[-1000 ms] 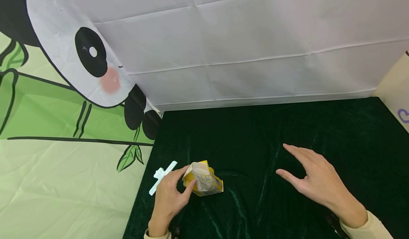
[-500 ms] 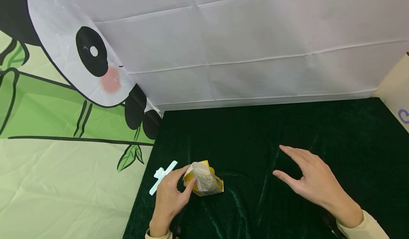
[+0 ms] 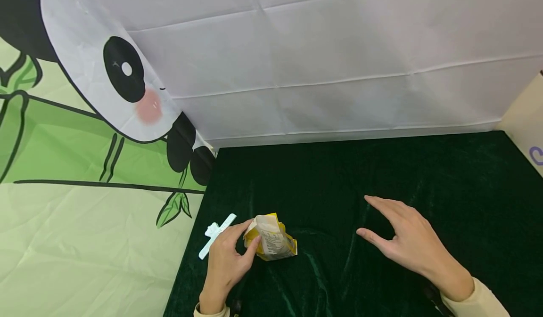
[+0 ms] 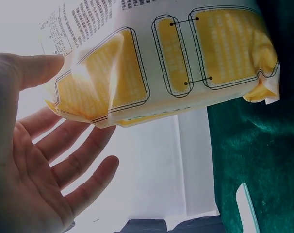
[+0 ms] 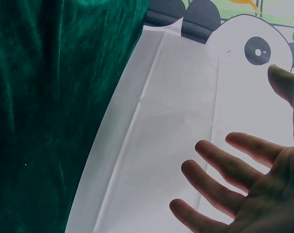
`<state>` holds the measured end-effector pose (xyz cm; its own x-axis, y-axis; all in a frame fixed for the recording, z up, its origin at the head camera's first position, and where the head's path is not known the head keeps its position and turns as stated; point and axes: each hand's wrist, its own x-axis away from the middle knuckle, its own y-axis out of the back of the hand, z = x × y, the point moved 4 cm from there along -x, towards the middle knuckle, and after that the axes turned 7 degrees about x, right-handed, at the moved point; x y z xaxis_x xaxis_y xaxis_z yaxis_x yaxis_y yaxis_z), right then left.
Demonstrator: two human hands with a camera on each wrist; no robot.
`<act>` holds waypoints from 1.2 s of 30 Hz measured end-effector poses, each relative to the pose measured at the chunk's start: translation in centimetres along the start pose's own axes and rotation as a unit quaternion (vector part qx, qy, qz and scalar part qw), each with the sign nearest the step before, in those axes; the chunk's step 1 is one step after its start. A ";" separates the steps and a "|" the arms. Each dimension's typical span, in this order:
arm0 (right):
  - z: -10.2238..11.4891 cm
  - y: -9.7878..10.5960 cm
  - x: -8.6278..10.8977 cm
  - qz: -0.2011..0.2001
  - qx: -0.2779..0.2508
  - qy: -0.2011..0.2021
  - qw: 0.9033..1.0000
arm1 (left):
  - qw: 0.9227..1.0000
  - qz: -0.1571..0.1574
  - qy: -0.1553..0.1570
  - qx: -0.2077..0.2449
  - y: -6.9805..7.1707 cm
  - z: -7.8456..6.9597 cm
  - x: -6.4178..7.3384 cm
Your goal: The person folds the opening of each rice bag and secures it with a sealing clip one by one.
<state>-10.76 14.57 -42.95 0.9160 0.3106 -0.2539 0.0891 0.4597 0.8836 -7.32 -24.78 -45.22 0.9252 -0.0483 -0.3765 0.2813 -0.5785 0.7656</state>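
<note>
A yellow and white printed plastic packet (image 3: pixel 275 238) stands on the dark green cloth, left of centre. My left hand (image 3: pixel 229 263) holds its open, left-facing end between thumb and fingers. In the left wrist view the thumb lies over the printed face of the packet (image 4: pixel 169 58), and fingertips go behind its lower edge. Just left of that hand lies a pale blue bag clip (image 3: pixel 217 236) with a small decorative shape at its side, partly covered by the hand. My right hand (image 3: pixel 409 241) hovers over the cloth on the right, fingers extended and thumb apart, holding nothing.
Green velvet cloth (image 3: pixel 360 171) covers the table. Behind it hangs a creased white sheet (image 3: pixel 331 72). A panda-printed green backdrop (image 3: pixel 102 227) borders the left side, and a cream panel (image 3: pixel 523 114) with a purple mark stands at the right edge.
My right hand has drifted slightly left, towards the packet, with its fingers still spread. The left hand and packet have stayed in place.
</note>
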 end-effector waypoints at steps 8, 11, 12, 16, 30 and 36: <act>0.3 -0.3 -0.2 -0.015 0.000 0.017 1.000 | 1.000 -0.014 -0.010 0.009 0.1 -0.1 -0.1; 0.5 -0.4 -0.3 -0.020 0.000 0.023 1.000 | 1.000 -0.016 -0.010 0.013 0.0 -0.2 -0.2; 0.6 -0.4 -0.4 -0.018 -0.001 0.024 1.000 | 1.000 -0.016 -0.010 0.014 0.0 -0.2 -0.2; 0.8 -0.8 -0.5 -0.011 -0.006 0.025 1.000 | 1.000 -0.018 -0.010 0.017 -0.1 -0.2 -0.3; 2.5 -1.5 -1.0 -0.022 -0.020 0.047 0.998 | 0.999 -0.022 -0.005 0.025 0.0 -0.1 0.0; 3.1 -1.8 -1.3 -0.023 -0.031 0.052 0.998 | 0.999 -0.030 0.003 0.028 -0.1 -0.1 0.3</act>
<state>-10.88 10.78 -43.04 0.8660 0.3706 -0.3357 0.1024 0.5257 0.8445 -7.01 -24.64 -45.39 0.9085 -0.0065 -0.4178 0.3228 -0.6242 0.7115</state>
